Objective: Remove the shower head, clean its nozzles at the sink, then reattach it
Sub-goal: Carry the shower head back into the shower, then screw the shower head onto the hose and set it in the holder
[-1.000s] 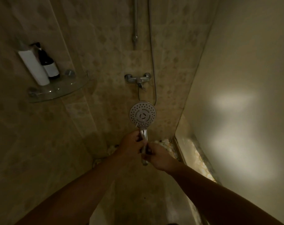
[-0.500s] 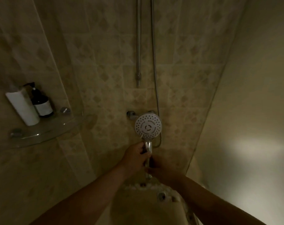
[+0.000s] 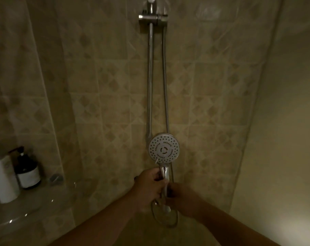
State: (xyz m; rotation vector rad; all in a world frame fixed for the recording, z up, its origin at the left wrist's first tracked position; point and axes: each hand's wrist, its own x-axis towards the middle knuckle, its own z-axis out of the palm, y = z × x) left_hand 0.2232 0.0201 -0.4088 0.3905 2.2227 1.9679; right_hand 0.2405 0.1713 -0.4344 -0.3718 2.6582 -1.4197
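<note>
A glass corner shelf at the left is carrying a white bottle and a dark pump bottle standing beside it.

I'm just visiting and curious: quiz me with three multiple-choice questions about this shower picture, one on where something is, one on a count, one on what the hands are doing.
1. Where do the bottles stand?
A. on the glass corner shelf at the left
B. on the floor at the right
C. on top of the slide bar

2. How many containers are on that shelf?
A. none
B. two
C. five

3. What is the state of the shower head?
A. clipped in the bracket at the top of the bar
B. lying on the floor
C. held by its handle in both hands

Answers:
1 A: the white bottle and dark pump bottle stand on the glass shelf at the left wall.
2 B: just those two show.
3 C: the left hand and right hand grip the handle below the shower head; the bracket above holds nothing.
</note>
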